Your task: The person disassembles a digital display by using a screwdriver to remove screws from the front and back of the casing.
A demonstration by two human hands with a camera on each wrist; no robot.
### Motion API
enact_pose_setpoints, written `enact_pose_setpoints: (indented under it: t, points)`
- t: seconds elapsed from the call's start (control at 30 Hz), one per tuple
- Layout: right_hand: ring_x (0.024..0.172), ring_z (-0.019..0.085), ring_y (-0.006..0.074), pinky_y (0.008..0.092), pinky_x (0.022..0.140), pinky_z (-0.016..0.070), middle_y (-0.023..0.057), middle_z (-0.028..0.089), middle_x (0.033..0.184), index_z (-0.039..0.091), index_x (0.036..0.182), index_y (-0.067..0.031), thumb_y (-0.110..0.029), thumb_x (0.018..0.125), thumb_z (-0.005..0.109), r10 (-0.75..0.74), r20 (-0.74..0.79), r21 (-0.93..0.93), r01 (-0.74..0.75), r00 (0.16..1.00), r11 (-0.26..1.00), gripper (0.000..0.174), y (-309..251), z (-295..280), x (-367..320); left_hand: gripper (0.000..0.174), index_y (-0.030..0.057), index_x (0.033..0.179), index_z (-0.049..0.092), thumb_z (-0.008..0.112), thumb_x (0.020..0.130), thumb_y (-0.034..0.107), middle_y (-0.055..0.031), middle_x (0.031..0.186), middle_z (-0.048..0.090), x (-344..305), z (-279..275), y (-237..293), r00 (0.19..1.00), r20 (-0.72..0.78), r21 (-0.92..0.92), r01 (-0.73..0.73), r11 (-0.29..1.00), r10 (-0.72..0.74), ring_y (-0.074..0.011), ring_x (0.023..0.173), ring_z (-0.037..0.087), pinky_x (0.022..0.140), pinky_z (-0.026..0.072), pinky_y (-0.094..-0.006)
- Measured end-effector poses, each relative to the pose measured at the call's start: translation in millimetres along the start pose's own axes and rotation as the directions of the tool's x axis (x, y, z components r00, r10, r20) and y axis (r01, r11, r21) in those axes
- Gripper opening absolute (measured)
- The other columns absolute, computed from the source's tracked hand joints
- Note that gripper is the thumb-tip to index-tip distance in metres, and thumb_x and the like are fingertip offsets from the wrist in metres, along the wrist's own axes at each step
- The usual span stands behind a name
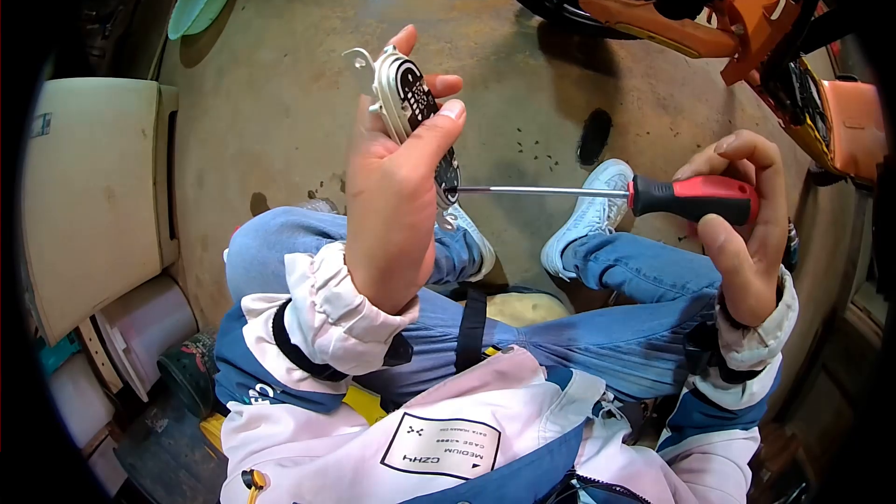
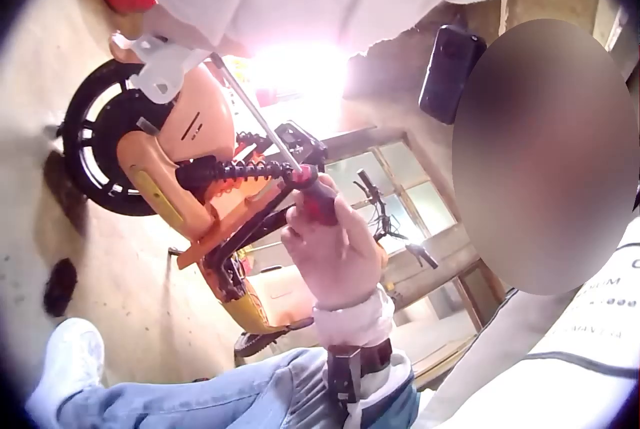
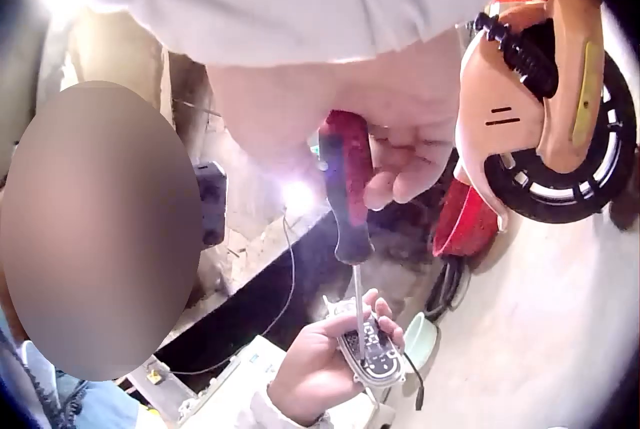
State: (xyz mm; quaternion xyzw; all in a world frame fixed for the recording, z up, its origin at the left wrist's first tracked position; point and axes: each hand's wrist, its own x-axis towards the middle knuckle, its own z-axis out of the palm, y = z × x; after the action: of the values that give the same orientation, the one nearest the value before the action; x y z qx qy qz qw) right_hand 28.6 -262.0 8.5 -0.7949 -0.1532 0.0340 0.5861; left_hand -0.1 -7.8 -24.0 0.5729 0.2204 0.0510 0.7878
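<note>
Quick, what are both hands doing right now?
Left hand: closed around the display, holding it.
Right hand: closed on the screwdriver, holding its handle.

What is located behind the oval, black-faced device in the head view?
Fingers of the left hand show past the device, with the floor beyond. The device's back, and any part of the hand directly behind it, are covered and cannot be seen.

The left hand (image 1: 394, 163) is up in front, with its fingers (image 1: 444, 86) curled in and its thumb (image 1: 435, 135) leaning toward the right hand (image 1: 762, 245). That one is up too, out at the side, its fingers and thumb bent. The hands are well apart.
</note>
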Motion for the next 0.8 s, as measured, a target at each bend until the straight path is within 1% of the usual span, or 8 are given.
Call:
enact_pose_setpoints:
  t: [0.1,0.2,0.37,0.5,0.57,0.67,0.7,0.8]
  points:
    - [0.075,0.057,0.0097,0.0213,0.068,0.0456,0.0088,0.063,0.093,0.039,0.13,-0.0022,-0.055,0.092,0.064,0.217,0.175,-0.084,-0.205,0.96,0.975,0.069,2.0,-34.8,-8.3,0.06,0.0081,0.149,0.04,0.062,0.093,0.003,-0.0053,0.111,0.062,0.0,1.2,-1.1,1.0,-0.008,-0.016,-0.001,1.0,0.001,-0.0115,0.093,0.058,0.086,0.048,-0.0254]
    - [0.078,0.057,0.0105,0.0222,0.071,0.0457,0.0111,0.063,0.098,0.039,0.131,-0.0022,-0.054,0.094,0.062,0.232,0.216,0.02,-0.241,0.948,0.97,0.068,-1.2,-31.4,-7.0,0.06,0.0081,0.149,0.04,0.062,0.093,0.003,-0.0053,0.111,0.062,0.5,0.8,-1.6,1.0,-0.01,0.004,-0.012,1.0,0.012,-0.0115,0.092,0.058,0.086,0.048,-0.0254]
    - [0.094,0.058,0.0147,0.0276,0.082,0.0488,0.0113,0.06,0.099,0.038,0.134,-0.0021,-0.015,0.083,0.063,0.031,0.189,0.196,-0.069,0.981,0.978,0.058,0.2,-16.0,-0.1,0.059,0.0073,0.148,0.041,0.062,0.093,0.002,-0.0054,0.111,0.062,1.2,-0.1,-0.5,0.999,-0.028,0.036,-0.022,0.999,0.023,-0.0116,0.092,0.059,0.085,0.0486,-0.0254]
    - [0.091,0.058,0.0135,0.0264,0.08,0.0482,0.009,0.059,0.094,0.038,0.134,-0.0015,-0.025,0.088,0.068,0.022,0.167,0.073,-0.035,0.986,0.997,0.059,3.3,-26.8,-5.5,0.06,0.0067,0.148,0.04,0.062,0.092,0.001,-0.0054,0.111,0.062,0.4,1.0,-1.9,1.0,-0.022,0.008,-0.012,1.0,0.012,-0.0116,0.092,0.059,0.085,0.0488,-0.0252]
    - [0.089,0.057,0.0125,0.0256,0.081,0.0471,0.0084,0.058,0.094,0.038,0.134,-0.0014,-0.039,0.09,0.07,0.236,0.258,-0.066,-0.226,0.937,0.972,0.066,4.4,-40.8,-9.0,0.061,0.0069,0.148,0.04,0.062,0.092,0.001,-0.0054,0.111,0.062,1.7,-0.6,-3.7,1.0,-0.018,0.006,-0.011,1.0,0.011,-0.0115,0.093,0.059,0.086,0.0489,-0.0253]
    - [0.087,0.057,0.0122,0.0247,0.082,0.0455,0.0082,0.058,0.094,0.037,0.135,-0.001,-0.049,0.09,0.07,0.228,0.221,0.097,-0.254,0.948,0.962,0.074,-3.0,-26.8,-6.8,0.062,0.0084,0.149,0.04,0.062,0.092,0.003,-0.0038,0.112,0.062,0.8,-1.7,-1.6,1.0,-0.008,0.012,0.005,1.0,-0.005,-0.0103,0.097,0.057,0.091,0.0448,-0.0255]
    - [0.075,0.055,0.0109,0.0233,0.068,0.0448,0.0095,0.057,0.094,0.035,0.137,-0.0009,-0.056,0.092,0.061,0.054,0.179,-0.02,-0.051,0.982,0.998,0.076,2.6,-16.5,-3.1,0.062,0.0096,0.15,0.04,0.062,0.092,0.005,-0.0023,0.114,0.061,0.2,-1.6,-0.9,1.0,-0.001,0.014,0.023,1.0,-0.023,-0.0092,0.102,0.054,0.096,0.0406,-0.0256]
    - [0.076,0.055,0.011,0.0239,0.069,0.0453,0.0099,0.057,0.095,0.033,0.139,-0.0012,-0.053,0.093,0.062,-0.052,0.135,0.017,0.051,0.989,0.999,0.075,4.8,-7.1,-0.1,0.062,0.0099,0.15,0.039,0.062,0.092,0.004,-0.002,0.113,0.061,0.5,-1.6,-1.0,1.0,-0.001,-0.007,0.025,1.0,-0.025,-0.0089,0.101,0.054,0.095,0.0405,-0.0254]
